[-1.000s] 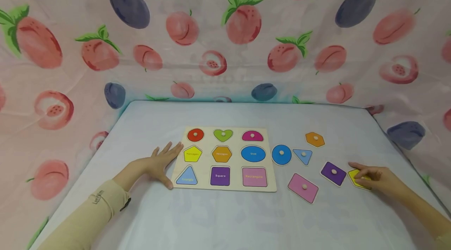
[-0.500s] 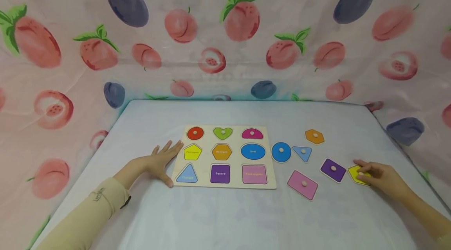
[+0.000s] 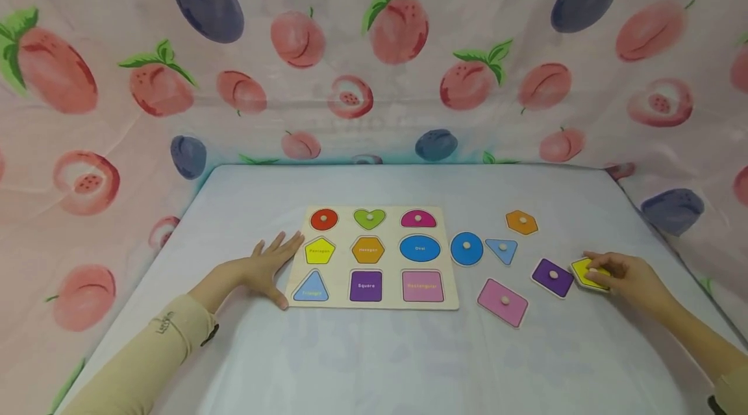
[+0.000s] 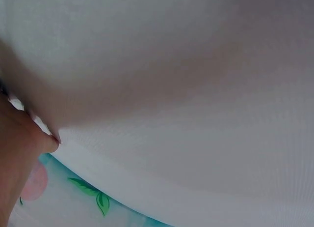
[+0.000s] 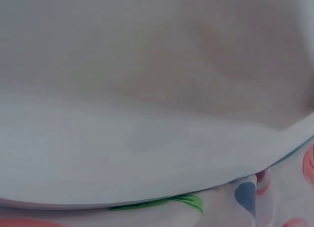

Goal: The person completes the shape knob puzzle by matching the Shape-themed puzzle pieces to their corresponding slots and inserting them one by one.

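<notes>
In the head view my right hand [image 3: 634, 282] pinches a yellow pentagon puzzle piece [image 3: 581, 268] by its small knob, close to the right of a purple puzzle piece [image 3: 545, 280]. The piece's near edge is tilted into view. My left hand [image 3: 265, 272] lies with fingers spread, fingertips and thumb at the left edge of a cream shape-puzzle board [image 3: 339, 277]. The board's back row holds a red circle [image 3: 320, 222], a green heart [image 3: 363, 221] and a magenta half-circle [image 3: 413, 223], all knobbed. Part of the left hand [image 4: 22, 143] shows in the left wrist view.
Right of the board lie more knobbed pieces: a blue oval-like one [image 3: 465, 258], a light blue triangle [image 3: 498, 253], an orange hexagon [image 3: 517, 228] and a pink rectangle [image 3: 493, 304]. A fruit-print cloth [image 3: 397, 103] rises behind the white table [image 3: 350, 363].
The right hand has closed on the yellow pentagon's knob and shifted the piece slightly left and up, nearer the purple piece. The left hand stays at the board's edge.
</notes>
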Tool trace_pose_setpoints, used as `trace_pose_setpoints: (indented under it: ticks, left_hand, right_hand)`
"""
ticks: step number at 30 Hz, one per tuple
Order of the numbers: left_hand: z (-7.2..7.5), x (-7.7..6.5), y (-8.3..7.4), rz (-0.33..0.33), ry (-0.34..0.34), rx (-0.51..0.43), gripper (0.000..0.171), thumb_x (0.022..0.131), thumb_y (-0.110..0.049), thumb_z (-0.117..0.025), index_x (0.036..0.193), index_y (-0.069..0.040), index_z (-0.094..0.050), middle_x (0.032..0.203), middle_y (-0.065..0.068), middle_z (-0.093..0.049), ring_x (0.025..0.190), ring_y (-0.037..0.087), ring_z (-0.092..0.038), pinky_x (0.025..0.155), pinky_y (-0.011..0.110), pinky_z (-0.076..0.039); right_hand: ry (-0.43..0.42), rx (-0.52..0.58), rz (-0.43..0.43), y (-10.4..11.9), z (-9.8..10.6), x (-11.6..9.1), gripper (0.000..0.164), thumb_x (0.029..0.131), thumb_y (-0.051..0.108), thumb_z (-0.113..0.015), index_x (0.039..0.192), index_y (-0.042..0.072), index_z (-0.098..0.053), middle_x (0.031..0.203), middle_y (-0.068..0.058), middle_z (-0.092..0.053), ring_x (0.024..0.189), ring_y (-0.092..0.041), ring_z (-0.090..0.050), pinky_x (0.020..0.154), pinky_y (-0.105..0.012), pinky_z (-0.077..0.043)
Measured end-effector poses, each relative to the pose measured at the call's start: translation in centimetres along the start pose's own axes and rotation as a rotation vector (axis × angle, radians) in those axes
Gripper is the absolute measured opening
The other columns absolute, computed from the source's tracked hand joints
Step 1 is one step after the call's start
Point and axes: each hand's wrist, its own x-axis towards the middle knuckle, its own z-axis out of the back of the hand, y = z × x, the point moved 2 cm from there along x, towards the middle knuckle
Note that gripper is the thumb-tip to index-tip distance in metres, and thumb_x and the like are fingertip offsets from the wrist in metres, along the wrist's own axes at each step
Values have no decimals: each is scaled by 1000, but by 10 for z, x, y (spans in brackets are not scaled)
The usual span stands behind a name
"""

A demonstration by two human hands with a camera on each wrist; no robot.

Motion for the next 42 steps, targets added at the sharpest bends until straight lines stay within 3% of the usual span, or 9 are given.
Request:
trace_pose_setpoints:
  ticks: [4,9,15,19,22,28,31,35,42]
  left_hand:
    - [0,-1,1,-5,-2,-7,136,54,-47,-87,152,-9,0,160,14,4,144,41,12,110,66,11]
    - [-1,-1,1,-18,-10,-10,137,54,-47,-87,152,-9,0,159,15,3,144,41,12,109,67,11]
    - [-1,1,2,-13,-1,0,136,55,-49,-86,152,-10,0,160,13,4,144,40,13,110,66,10]
    - [-1,1,3,-8,2,-4,136,54,-50,-86,152,-11,-1,160,12,2,145,40,11,110,66,10]
    - [-2,1,2,-8,-2,0,135,54,-50,-86,152,-11,-1,160,12,1,145,40,10,110,66,9]
    - [-1,2,2,-7,-12,9,135,55,-50,-86,152,-11,-1,160,11,2,145,39,11,111,65,9]
    - [0,2,1,-10,-13,0,135,55,-49,-86,152,-11,-1,160,12,2,145,40,12,110,66,10]
    - [0,2,1,-2,-9,11,135,55,-50,-86,152,-12,-1,160,11,3,145,38,12,111,65,10]
    - [0,2,0,3,-9,-2,135,54,-48,-87,152,-11,-1,160,12,2,145,39,12,110,65,11]
  right_hand:
    - [-40,15,33,10,2,8,20,84,21,-72,87,3,-64,110,8,-68,90,36,-31,72,6,-37]
    - [-80,8,72,25,1,14,19,85,21,-71,85,3,-64,118,-27,-62,91,36,-30,74,7,-36]
    - [-63,28,92,44,-8,19,20,87,23,-68,88,3,-66,122,-27,-60,95,33,-31,77,7,-34]
    - [-39,1,66,59,-17,24,22,88,25,-67,91,4,-65,127,-27,-57,114,-7,-57,86,-5,-45]
    - [-29,-3,79,71,-25,29,21,88,22,-67,93,2,-64,126,-27,-57,116,-45,-51,93,-34,-50]
    - [-74,16,176,90,-36,38,13,84,12,-70,91,1,-67,102,-21,-68,97,-4,-61,89,-55,-48]
    - [-53,35,189,98,-41,41,13,84,12,-70,91,1,-67,96,-18,-68,100,-13,-63,89,-59,-47]
    - [8,73,193,111,-48,49,14,85,14,-69,92,2,-66,116,-21,-65,117,-44,-53,95,-56,-44]
    - [-14,90,299,132,-62,60,10,83,14,-71,90,8,-67,123,-18,-63,117,-37,-52,92,-17,-48]
